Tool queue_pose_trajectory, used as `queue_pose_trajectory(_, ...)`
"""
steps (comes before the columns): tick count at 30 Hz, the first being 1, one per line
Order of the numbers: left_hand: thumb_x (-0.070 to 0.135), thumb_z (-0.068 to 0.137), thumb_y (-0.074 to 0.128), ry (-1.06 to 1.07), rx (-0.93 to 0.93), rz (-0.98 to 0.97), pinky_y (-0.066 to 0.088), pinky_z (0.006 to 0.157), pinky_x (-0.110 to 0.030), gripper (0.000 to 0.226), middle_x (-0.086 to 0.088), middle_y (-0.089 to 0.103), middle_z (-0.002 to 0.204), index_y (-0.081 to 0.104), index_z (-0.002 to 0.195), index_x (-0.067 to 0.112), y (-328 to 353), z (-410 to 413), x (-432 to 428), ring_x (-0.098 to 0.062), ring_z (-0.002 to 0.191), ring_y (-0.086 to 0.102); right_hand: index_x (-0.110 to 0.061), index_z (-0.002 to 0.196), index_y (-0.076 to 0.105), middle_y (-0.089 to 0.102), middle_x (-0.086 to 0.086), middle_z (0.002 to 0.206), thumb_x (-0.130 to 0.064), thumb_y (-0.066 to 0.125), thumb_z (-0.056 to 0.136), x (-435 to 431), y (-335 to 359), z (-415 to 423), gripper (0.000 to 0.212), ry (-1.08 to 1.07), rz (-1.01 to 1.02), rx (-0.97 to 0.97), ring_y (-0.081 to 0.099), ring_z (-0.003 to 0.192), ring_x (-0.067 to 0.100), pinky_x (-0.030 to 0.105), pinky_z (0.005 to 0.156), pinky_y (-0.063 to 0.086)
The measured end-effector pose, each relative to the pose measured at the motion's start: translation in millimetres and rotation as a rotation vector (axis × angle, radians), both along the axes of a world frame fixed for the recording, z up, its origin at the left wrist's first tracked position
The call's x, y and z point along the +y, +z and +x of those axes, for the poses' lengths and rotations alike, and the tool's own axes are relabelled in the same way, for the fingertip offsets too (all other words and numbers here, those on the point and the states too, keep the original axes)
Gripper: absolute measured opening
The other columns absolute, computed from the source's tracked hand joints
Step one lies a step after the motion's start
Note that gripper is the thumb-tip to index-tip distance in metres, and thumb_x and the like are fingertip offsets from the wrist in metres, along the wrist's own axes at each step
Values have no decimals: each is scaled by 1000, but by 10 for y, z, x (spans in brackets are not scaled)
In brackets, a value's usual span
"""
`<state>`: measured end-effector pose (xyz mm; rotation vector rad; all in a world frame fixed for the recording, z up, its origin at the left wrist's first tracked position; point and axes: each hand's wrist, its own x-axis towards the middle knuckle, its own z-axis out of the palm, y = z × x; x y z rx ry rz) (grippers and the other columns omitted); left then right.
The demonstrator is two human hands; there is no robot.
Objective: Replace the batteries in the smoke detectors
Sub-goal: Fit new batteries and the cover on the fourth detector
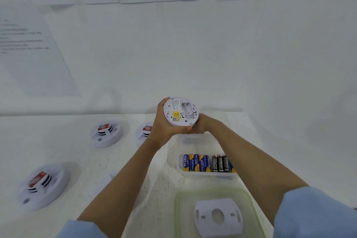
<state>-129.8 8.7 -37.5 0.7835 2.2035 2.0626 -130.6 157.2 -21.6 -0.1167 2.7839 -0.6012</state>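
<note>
White plastic, probably light and brittle: the detector [180, 111], compartment [186, 109] bared, is clasped at its rim by left hand [164, 127] and right hand [201, 124].

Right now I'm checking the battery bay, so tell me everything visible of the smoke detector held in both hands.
The smoke detector is a round white plastic disc, held above the table, tilted with its back toward the camera. The back carries a printed label, a yellow sticker and an open rectangular battery bay that looks empty. The left hand grips its left edge, fingers curling over the top rim; the right hand holds its lower right side.
</note>
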Motion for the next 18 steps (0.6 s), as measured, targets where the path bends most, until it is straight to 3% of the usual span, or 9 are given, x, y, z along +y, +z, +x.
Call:
queue_pose_trajectory(2, 12, 49, 82, 0, 11, -13, 47, 89, -13, 101, 8, 48, 120, 28, 135, 7, 9, -9, 0, 2, 111, 51, -12, 128, 52, 57, 9, 126, -20, 67, 83, 46, -23, -11, 48, 2, -34, 29, 51, 113, 25, 31, 98, 43)
queue_pose_trajectory(5, 26, 45, 84, -7, 16, -21, 48, 91, -17, 110, 3, 48, 124, 27, 137, 6, 36, 0, -19, -4, 114, 50, -14, 95, 66, 63, 1, 84, -5, 73, 74, 128, -25, 7, 24, -124, -225, 27, 56, 75, 17, 15, 59, 50)
queue_pose_trajectory(6, 25, 45, 84, -11, 8, -22, 49, 90, -17, 110, 3, 48, 125, 27, 137, 6, 35, 2, -26, -3, 114, 51, -10, 90, 67, 65, 6, 80, 1, 72, 72, 157, -17, 23, 22, -193, -322, 24, 58, 69, 18, 15, 53, 50)
queue_pose_trajectory(9, 6, 50, 83, -17, -4, -25, 50, 85, -17, 103, 7, 48, 124, 27, 136, 9, 32, 13, -50, -1, 113, 51, 8, 99, 64, 68, 25, 92, 9, 70, 72, 255, 81, 116, 27, -388, -556, 109, 62, 73, 28, 27, 62, 55)
queue_pose_trajectory(13, -12, 56, 81, -31, -15, -22, 51, 82, -16, 100, 7, 49, 122, 27, 137, 7, 30, 52, -74, -3, 111, 52, 5, 94, 63, 63, 8, 72, 3, 74, 71, 363, 306, 240, 26, -583, -722, 505, 59, 70, 25, 36, 73, 53)
queue_pose_trajectory(15, -12, 57, 81, -37, -17, -23, 51, 81, -17, 98, 5, 50, 121, 28, 136, 7, 43, 93, -72, -3, 111, 52, -6, 90, 62, 61, 1, 72, 2, 74, 71, 361, 435, 348, 24, -555, -807, 640, 61, 68, 19, 31, 74, 52)
queue_pose_trajectory(18, -13, 59, 79, -31, -14, -18, 50, 79, -13, 94, 7, 49, 118, 28, 136, 7, 71, 162, -51, -4, 108, 52, -9, 91, 63, 63, 0, 78, 4, 72, 73, 255, 552, 537, 25, -369, -876, 665, 64, 61, 6, 18, 69, 54)
